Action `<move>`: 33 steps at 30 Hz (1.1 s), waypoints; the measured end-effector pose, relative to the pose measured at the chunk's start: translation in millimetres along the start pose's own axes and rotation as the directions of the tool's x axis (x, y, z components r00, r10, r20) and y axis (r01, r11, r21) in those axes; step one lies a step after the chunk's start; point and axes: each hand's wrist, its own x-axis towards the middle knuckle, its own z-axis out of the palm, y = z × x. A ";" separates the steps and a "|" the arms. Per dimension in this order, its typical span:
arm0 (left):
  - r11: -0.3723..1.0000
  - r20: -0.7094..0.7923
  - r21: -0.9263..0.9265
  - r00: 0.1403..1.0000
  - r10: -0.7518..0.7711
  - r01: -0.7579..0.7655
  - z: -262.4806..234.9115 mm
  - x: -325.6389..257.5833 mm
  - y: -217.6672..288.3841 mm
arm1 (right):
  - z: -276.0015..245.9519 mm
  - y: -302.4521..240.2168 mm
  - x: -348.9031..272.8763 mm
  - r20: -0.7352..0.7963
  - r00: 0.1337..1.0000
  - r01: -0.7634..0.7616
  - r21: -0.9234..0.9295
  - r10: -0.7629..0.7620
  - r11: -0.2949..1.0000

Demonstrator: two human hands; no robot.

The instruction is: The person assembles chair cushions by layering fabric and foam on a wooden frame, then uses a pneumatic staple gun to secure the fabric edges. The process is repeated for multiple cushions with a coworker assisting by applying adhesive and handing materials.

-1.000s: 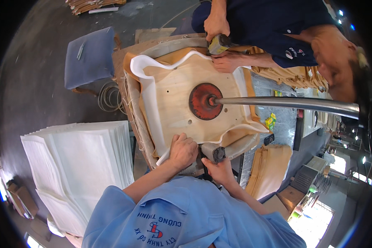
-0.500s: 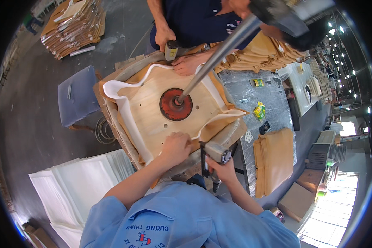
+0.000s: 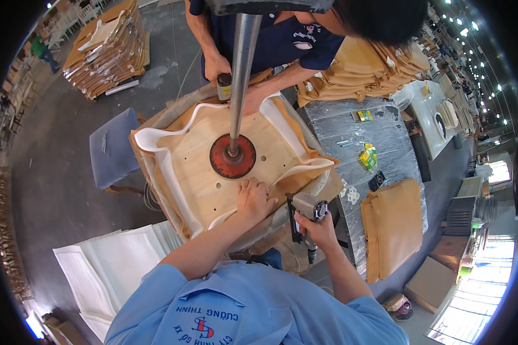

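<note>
A pale plywood panel (image 3: 195,190) lies inside a brown cover (image 3: 296,129) with white padding (image 3: 164,167) along its edges. On its middle presses a round red disc (image 3: 218,164) at the end of a metal rod (image 3: 244,69). My left hand (image 3: 254,200) is bent over the near edge, fingertips on the wood, holding down the cover there; the pinched part is hidden under it. My right hand (image 3: 319,231) is wrapped round the handle of a grey and black staple gun (image 3: 308,207), held just right of the near corner, apart from the panel.
Across from me a co-worker in dark blue holds another staple gun (image 3: 224,87) and rests a hand (image 3: 253,100) on the far edge. Brown covers (image 3: 392,227) lie stacked on the plastic-wrapped table (image 3: 334,123) at right. White sheets (image 3: 109,264) and a blue-grey seat (image 3: 112,146) stand left.
My left hand has shifted slightly right along the near edge. The staple gun in my right hand has moved a little right, away from the panel. The view has turned, so the rod appears more upright.
</note>
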 end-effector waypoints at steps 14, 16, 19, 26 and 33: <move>1.000 -0.162 0.005 0.987 -0.008 0.009 19.8 8.7 5.0 | -1.2 -30.1 63.0 0.124 0.962 -0.214 -0.223 0.245 0.951; 1.000 -0.187 -0.030 0.982 -0.005 -0.001 22.1 9.2 5.6 | -0.8 -32.2 69.6 0.109 0.951 -0.246 -0.301 0.290 0.921; 0.997 -0.211 -0.066 0.977 0.012 -0.026 22.8 12.1 2.5 | 4.4 -42.1 78.8 0.094 0.938 -0.271 -0.404 0.335 0.874; 0.997 -0.232 -0.070 0.973 0.007 -0.024 25.3 13.2 -2.3 | 14.3 -57.0 96.3 0.123 0.914 -0.284 -0.489 0.388 0.825; 0.997 -0.197 -0.078 0.980 -0.013 -0.003 28.2 15.5 -5.8 | 20.4 -51.6 105.7 0.120 0.950 -0.142 -0.657 0.289 0.740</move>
